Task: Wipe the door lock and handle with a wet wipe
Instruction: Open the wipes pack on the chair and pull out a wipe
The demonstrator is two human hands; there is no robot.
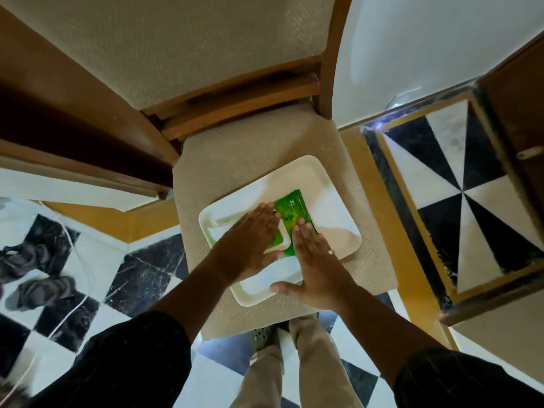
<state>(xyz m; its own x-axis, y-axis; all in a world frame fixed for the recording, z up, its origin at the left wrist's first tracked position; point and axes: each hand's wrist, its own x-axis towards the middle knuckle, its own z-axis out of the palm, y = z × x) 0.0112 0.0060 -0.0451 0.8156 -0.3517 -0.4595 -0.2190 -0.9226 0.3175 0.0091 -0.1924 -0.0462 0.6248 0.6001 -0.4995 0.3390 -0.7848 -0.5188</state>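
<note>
A green pack of wet wipes lies on a white square tray that rests on a chair seat. My left hand lies flat with its fingers spread over the pack's left side. On the pack's right side my right hand is flat too, its thumb stretched out over the tray's near edge. Neither hand grips the pack. A brown wooden door stands at the right edge, with a small metal latch plate on it; the lock and handle are not visible.
The cushioned wooden chair stands against a white wall. Black-and-white checkered floor surrounds it. Dark shoes and a white cable lie at the left. My legs and a shoe are below the seat.
</note>
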